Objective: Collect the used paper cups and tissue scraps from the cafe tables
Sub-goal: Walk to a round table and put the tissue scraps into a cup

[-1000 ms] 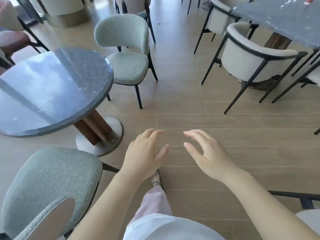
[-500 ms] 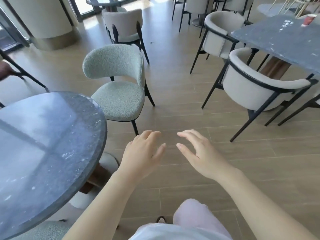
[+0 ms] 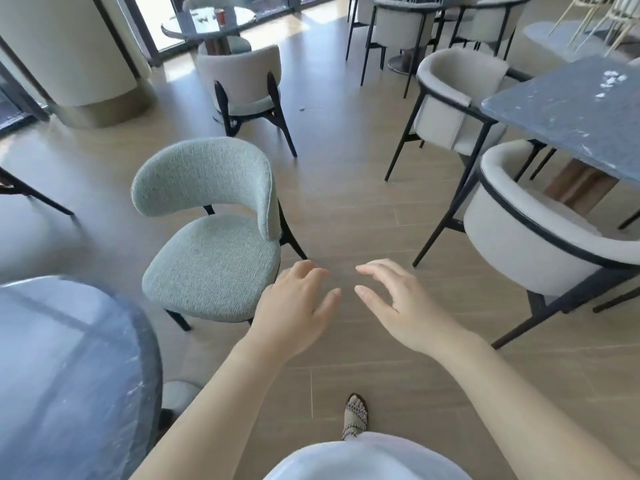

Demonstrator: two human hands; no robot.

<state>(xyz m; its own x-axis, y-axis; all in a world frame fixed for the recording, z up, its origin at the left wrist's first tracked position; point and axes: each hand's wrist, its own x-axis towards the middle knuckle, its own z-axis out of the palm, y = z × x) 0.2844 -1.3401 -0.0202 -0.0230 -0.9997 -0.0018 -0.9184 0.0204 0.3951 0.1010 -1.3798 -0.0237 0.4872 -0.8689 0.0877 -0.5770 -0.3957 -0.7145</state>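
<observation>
The floor (image 3: 346, 188) was of light brown planks with a faint wood grain. The round bench (image 3: 69, 375) at the near left was dark grey with small white specks and a pale blue shine. The nearest chair (image 3: 207, 265) had grey-green, finely speckled cloth and black legs. The armchair (image 3: 512, 258) was cream with black piping and a black frame. The square bench (image 3: 571, 112) was dark blue-grey with white flecks, and the tissue scraps (image 3: 611, 79) on it were white. The paper cup (image 3: 220, 16) on the grey far bench (image 3: 187, 29) was red. The sandal (image 3: 355, 415) showed a black-and-white woven pattern, and the garment (image 3: 363, 459) was white.
</observation>
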